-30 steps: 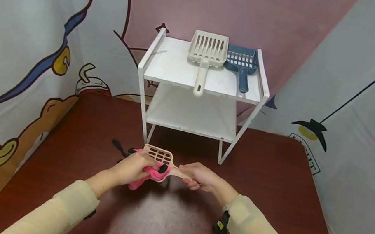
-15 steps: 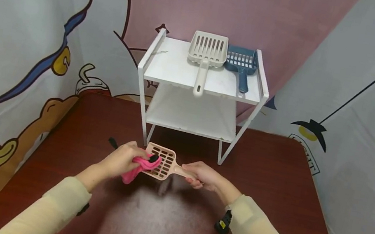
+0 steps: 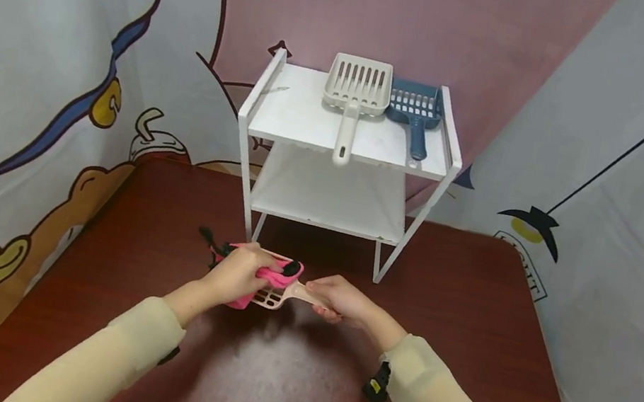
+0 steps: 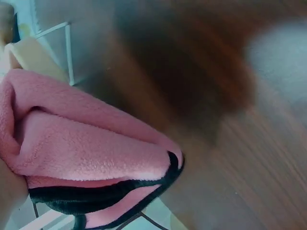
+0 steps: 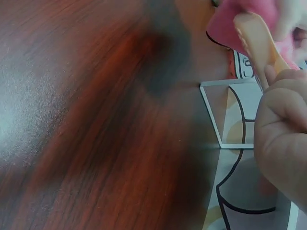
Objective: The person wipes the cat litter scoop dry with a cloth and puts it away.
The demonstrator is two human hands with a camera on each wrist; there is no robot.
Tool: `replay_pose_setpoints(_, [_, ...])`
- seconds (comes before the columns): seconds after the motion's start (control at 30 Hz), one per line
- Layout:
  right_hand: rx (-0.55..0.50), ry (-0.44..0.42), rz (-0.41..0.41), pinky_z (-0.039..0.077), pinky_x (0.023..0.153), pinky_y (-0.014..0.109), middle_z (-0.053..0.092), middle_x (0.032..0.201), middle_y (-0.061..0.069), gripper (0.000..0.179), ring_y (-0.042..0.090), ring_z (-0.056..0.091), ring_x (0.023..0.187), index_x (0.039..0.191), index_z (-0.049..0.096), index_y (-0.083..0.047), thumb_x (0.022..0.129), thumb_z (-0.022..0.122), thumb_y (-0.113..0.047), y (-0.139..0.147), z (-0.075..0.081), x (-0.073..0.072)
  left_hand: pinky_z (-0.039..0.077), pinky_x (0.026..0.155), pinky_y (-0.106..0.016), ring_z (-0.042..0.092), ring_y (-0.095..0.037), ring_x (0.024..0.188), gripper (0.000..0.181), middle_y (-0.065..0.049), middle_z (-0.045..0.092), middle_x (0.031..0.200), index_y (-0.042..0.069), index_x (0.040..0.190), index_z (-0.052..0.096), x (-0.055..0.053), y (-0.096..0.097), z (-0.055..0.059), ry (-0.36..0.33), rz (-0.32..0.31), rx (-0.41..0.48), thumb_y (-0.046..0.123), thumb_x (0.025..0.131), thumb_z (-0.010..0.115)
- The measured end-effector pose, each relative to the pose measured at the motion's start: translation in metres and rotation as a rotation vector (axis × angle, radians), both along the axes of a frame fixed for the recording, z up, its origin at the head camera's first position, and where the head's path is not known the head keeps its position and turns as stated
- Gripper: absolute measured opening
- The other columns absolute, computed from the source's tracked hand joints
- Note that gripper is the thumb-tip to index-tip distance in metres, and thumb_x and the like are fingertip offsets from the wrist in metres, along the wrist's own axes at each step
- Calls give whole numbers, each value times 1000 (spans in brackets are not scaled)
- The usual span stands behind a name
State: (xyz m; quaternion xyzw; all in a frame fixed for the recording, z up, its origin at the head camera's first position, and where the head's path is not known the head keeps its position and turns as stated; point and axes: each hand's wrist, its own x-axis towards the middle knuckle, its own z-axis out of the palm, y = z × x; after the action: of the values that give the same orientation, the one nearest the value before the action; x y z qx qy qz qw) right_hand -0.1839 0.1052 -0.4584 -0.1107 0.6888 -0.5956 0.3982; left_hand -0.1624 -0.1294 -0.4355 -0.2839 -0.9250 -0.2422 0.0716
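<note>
A beige slotted litter scoop (image 3: pixel 268 298) is held above the table by its handle in my right hand (image 3: pixel 343 300). My left hand (image 3: pixel 236 274) grips a pink cloth with black edging (image 3: pixel 276 278) and lays it over the scoop's slotted head, which it partly covers. In the left wrist view the fleecy pink cloth (image 4: pixel 91 139) hangs in folds. The right wrist view has my right hand (image 5: pixel 285 129) curled round the handle, with the scoop (image 5: pixel 256 40) tilted in front of the cloth (image 5: pixel 223 26).
Behind the hands a white two-tier rack (image 3: pixel 330 192) stands on the dark red-brown table (image 3: pixel 458 311). On its top shelf lie a cream slotted scoop (image 3: pixel 351 109) and a blue one (image 3: pixel 416 128). Printed fabric (image 3: pixel 458 16) hangs behind and at both sides.
My left hand and the cloth went left along the scoop head, uncovering its slots, then came back right toward the handle. My right hand has stayed nearly in place with the scoop.
</note>
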Motion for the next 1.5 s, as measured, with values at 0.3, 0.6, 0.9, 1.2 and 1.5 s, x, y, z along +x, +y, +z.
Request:
replay_pose_setpoints(0.3, [39,57,-32,26,40,16,45,50,-5,22,0,33,37,92,59,1,96,46,-16,2,0,1,47,77,-30,60,-17,80,17,1,73,87,10,86,73,-1,3,-10,92,4,-98,2,71,75])
replay_pose_setpoints(0.6, [4,59,-16,26,41,18,46,51,-6,26,0,34,37,99,58,7,96,45,-15,3,5,1,47,67,-27,50,-16,75,24,-2,73,91,9,93,74,-5,-16,2,121,93,-115,0,70,75])
replay_pose_setpoints(0.9, [87,133,10,29,41,18,48,53,-4,33,2,36,39,107,57,12,95,45,-16,14,1,0,43,61,-29,45,-18,71,25,-6,71,86,5,94,73,-13,-40,14,81,322,-42,-1,70,75])
replay_pose_setpoints(1.2, [103,140,52,29,40,18,48,52,-4,32,2,37,38,100,58,11,96,45,-17,4,0,4,44,68,-24,54,-14,77,23,-1,73,90,10,91,73,7,4,7,109,27,-97,1,70,76])
replay_pose_setpoints(1.5, [85,136,16,28,42,17,46,52,-5,29,2,34,39,102,59,9,96,45,-16,4,5,6,45,77,-27,58,-15,84,22,2,73,91,12,89,73,5,2,-3,194,19,-201,2,70,76])
